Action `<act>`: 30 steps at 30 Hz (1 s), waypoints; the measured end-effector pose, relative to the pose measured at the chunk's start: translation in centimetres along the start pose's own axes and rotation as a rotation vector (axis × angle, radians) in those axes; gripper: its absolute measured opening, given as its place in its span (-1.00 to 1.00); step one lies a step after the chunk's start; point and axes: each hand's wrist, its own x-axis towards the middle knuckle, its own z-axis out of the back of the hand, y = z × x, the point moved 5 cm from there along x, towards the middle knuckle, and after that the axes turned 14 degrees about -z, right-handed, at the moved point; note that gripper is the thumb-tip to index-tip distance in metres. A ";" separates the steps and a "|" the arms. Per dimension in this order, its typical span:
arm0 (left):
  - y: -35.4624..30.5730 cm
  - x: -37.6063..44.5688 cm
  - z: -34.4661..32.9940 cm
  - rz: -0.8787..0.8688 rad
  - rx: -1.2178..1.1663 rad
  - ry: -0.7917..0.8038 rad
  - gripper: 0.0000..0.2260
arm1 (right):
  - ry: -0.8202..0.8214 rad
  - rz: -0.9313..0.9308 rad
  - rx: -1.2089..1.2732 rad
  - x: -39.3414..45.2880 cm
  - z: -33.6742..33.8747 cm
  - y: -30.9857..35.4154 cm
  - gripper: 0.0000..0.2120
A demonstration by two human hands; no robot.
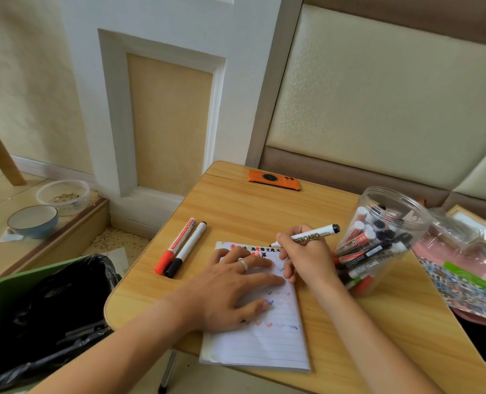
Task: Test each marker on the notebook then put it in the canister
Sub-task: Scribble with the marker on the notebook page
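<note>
A lined notebook (267, 342) lies open on the small wooden table (236, 206), with coloured marks along its top edge and down the page. My left hand (230, 288) rests flat on the page, fingers spread. My right hand (304, 257) grips a black whiteboard marker (310, 236), its tip touching the top of the page; its cap sits on the rear end. A clear plastic canister (378, 240) lies tilted at the right, holding several markers. To the left of the notebook, a red marker (175, 247) and a black marker (186, 248) lie side by side on the table.
An orange phone (274, 180) lies at the table's far edge. A green bin with a black liner (46, 308) stands left of the table. On the floor step sit a blue bowl (32, 221) and a clear tub (63, 194). Pink clutter (463, 268) lies right.
</note>
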 end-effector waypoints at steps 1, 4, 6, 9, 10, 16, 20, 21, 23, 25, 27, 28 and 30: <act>0.0 0.0 0.0 0.003 0.003 -0.003 -0.57 | -0.009 0.003 -0.032 0.0 0.0 -0.1 -0.85; -0.1 0.0 0.1 0.004 0.010 -0.017 -0.58 | -0.040 0.013 -0.112 -0.4 -0.1 0.0 -0.85; -0.1 0.0 0.2 0.001 0.006 -0.027 -0.58 | -0.058 0.023 -0.150 -0.6 -0.2 0.2 -0.86; -0.1 0.0 0.1 0.003 0.000 -0.027 -0.57 | -0.072 0.035 -0.189 -0.7 -0.2 0.4 -0.86; -0.1 0.0 0.1 0.004 -0.007 -0.029 -0.57 | -0.076 0.038 -0.196 -0.7 -0.2 0.4 -0.86; 0.1 -0.3 -0.2 -0.015 -0.028 -0.016 -0.53 | -0.080 0.056 -0.218 -0.9 -0.3 0.5 -0.86; 0.1 -0.3 -0.3 -0.017 -0.024 -0.012 -0.52 | -0.078 0.053 -0.230 -0.9 -0.4 0.5 -0.87; 0.1 -0.3 -0.2 -0.016 -0.023 -0.011 -0.52 | -0.077 0.049 -0.232 -0.9 -0.4 0.5 -0.87; 0.1 -0.3 -0.2 -0.015 -0.020 -0.010 -0.52 | -0.083 0.040 -0.233 -0.9 -0.4 0.5 -0.86; 0.1 -0.3 -0.1 -0.014 -0.023 -0.011 -0.53 | -0.097 0.030 -0.226 -1.1 -0.2 0.5 -0.85; 0.1 -0.3 -0.1 -0.014 -0.023 -0.017 -0.53 | -0.105 0.022 -0.220 -1.2 -0.1 0.6 -0.85; 0.1 -0.3 -0.1 -0.013 -0.023 -0.017 -0.53 | -0.106 0.020 -0.218 -1.3 -0.1 0.7 -0.84; 0.1 -0.3 -0.1 -0.009 -0.027 -0.012 -0.52 | -0.109 0.021 -0.216 -1.4 -0.1 0.7 -0.84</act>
